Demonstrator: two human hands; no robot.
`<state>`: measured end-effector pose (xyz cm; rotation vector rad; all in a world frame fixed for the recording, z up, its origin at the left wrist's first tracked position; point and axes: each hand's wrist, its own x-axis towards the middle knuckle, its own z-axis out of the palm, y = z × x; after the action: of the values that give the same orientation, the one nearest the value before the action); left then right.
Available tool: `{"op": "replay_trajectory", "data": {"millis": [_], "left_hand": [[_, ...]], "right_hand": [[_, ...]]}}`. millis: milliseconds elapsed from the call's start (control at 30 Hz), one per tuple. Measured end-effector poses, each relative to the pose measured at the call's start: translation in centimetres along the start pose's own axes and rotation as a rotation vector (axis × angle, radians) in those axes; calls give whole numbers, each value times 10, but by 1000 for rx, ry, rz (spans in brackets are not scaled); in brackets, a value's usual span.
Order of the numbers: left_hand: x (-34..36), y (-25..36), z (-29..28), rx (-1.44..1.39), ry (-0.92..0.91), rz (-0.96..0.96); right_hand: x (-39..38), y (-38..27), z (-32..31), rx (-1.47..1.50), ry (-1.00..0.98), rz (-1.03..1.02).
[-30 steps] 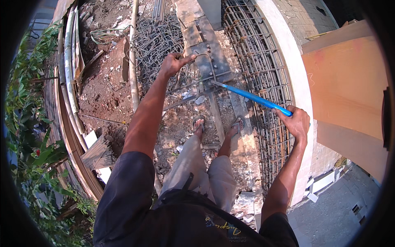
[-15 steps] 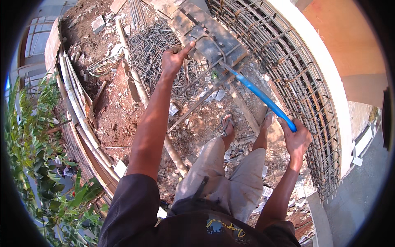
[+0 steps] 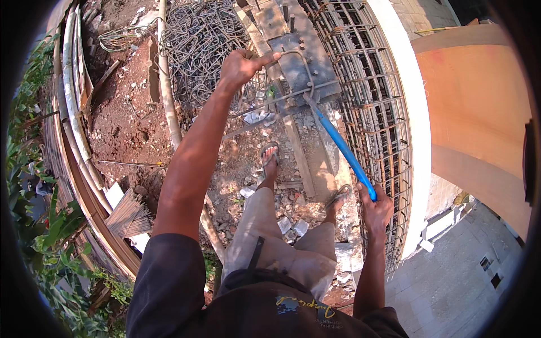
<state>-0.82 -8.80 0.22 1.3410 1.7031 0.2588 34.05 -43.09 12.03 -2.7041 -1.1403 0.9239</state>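
Observation:
My left hand (image 3: 243, 70) is closed, thumb stretched along the end of a thin bent steel rod (image 3: 309, 67). The rod lies over a dark metal plate with upright pegs (image 3: 293, 44), fixed on a wooden beam. It bends in a hook shape on the plate. My right hand (image 3: 376, 211) is wrapped round the lower end of a bending bar with a blue sleeve (image 3: 344, 149). The bar's bare metal tip meets the rod at the plate's near edge; how it grips the rod is too small to tell.
A pile of bent steel stirrups (image 3: 203, 45) lies left of the bench. A long rebar cage (image 3: 383, 112) runs along the right beside a white wall edge (image 3: 414, 141). Bamboo poles (image 3: 76, 112) and plants stand left. Rubble and a wooden plank (image 3: 298, 158) lie around my sandalled feet.
The view has turned, and my feet have shifted, the right one nearer to me. My right hand and the blue bar's end sit lower and nearer. Both hands keep their holds.

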Motion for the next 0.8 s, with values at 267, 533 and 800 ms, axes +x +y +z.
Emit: {"op": "replay_trajectory", "data": {"millis": [267, 533, 800], "left_hand": [[-3, -2, 10, -33, 93, 123], [5, -5, 16, 11, 115, 119], [8, -21, 29, -46, 230, 241]], "right_hand": [[23, 44, 35, 189, -143, -174], [78, 68, 26, 401, -824, -351], [97, 95, 98, 480, -997, -291]]}}
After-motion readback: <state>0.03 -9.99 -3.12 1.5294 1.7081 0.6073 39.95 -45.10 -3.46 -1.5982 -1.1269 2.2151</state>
